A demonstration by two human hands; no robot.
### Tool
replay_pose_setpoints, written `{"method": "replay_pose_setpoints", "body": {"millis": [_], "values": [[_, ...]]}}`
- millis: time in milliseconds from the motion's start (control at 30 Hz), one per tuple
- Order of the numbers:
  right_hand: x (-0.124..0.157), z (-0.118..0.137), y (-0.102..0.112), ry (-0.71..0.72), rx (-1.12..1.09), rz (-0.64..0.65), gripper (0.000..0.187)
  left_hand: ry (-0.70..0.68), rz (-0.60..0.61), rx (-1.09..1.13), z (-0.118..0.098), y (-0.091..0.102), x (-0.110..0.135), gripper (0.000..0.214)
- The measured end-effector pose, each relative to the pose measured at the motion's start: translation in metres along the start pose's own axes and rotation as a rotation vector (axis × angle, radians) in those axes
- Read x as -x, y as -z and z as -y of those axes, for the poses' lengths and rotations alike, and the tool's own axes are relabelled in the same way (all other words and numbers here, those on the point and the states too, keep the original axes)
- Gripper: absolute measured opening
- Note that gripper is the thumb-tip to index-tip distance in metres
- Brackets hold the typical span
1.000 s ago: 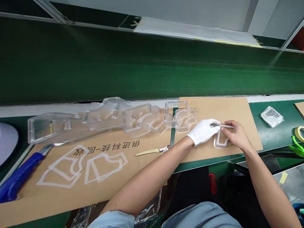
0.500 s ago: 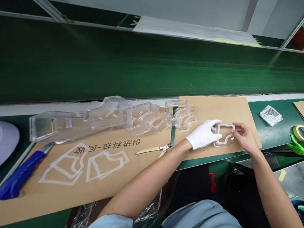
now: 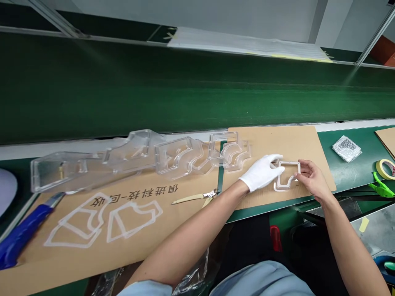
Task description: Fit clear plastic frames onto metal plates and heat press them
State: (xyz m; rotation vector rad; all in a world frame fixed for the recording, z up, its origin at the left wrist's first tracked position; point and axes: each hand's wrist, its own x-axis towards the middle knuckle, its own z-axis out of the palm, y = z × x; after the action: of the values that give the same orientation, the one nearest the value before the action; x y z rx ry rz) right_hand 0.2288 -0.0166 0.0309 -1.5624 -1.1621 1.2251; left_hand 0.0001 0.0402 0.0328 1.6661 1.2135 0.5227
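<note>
My left hand, in a white glove, and my bare right hand both grip a small clear plastic frame, one on each side. The frame is tilted up off the brown cardboard sheet under it. A row of clear plastic trays lies to the left along the back of the cardboard. Two clear cut-out frames lie flat on the larger cardboard sheet near me.
Small snips lie on the cardboard left of my forearm. A blue utility knife sits at far left. A green conveyor belt runs behind. At right are a packet, a tape roll and a green tool.
The clear frame has been lifted and turned in my hands, from lying under my right fingers to being held between both hands. The view shifted slightly right.
</note>
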Motion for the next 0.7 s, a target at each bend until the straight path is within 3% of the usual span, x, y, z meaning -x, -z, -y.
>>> {"method": "replay_pose_setpoints", "body": {"millis": [167, 333, 700], "values": [[-0.002, 0.004, 0.003, -0.009, 0.025, 0.024, 0.063, -0.035, -0.104, -0.068, -0.006, -0.004, -0.021, 0.036], [-0.008, 0.006, 0.011, -0.003, 0.000, -0.009, 0.052, -0.077, -0.072, -0.087, -0.013, -0.007, -0.037, 0.017], [-0.031, 0.008, 0.013, -0.054, -0.012, 0.053, 0.034, -0.136, -0.044, -0.138, -0.027, -0.009, -0.043, 0.018]]}}
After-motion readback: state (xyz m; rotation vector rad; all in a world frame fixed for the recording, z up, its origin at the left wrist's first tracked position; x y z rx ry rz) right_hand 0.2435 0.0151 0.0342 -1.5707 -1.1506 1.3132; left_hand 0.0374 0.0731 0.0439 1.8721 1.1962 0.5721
